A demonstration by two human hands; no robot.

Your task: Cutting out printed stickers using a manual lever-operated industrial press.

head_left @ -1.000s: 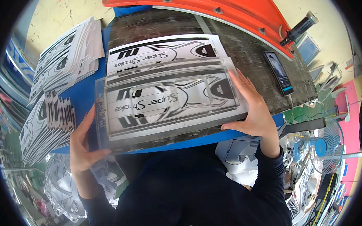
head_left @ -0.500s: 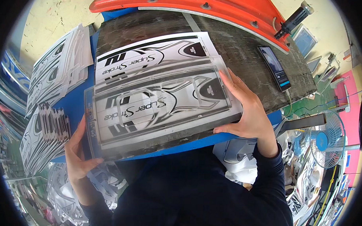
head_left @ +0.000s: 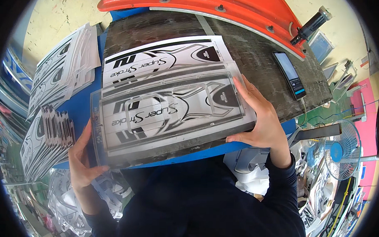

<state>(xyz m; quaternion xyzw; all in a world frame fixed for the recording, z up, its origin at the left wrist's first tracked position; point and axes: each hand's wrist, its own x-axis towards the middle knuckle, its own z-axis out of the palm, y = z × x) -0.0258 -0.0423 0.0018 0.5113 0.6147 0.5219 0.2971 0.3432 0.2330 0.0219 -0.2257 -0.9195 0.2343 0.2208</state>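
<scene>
Alignment is the step in hand: left hand [head_left: 83,160] at seven o'clock and right hand [head_left: 262,121] at three o'clock each clamp an edge of the clear plastic sheet [head_left: 169,113], held over the printed sheet [head_left: 158,61] on the dark board [head_left: 258,50]. Next, probably, squaring its edges.

Open dark worktop [head_left: 258,66] at the far right, bar the phone [head_left: 289,75] near the right edge. Orange guard [head_left: 202,4] walls the far edge. Printed-sheet stacks [head_left: 59,72] crowd the left edge.
</scene>
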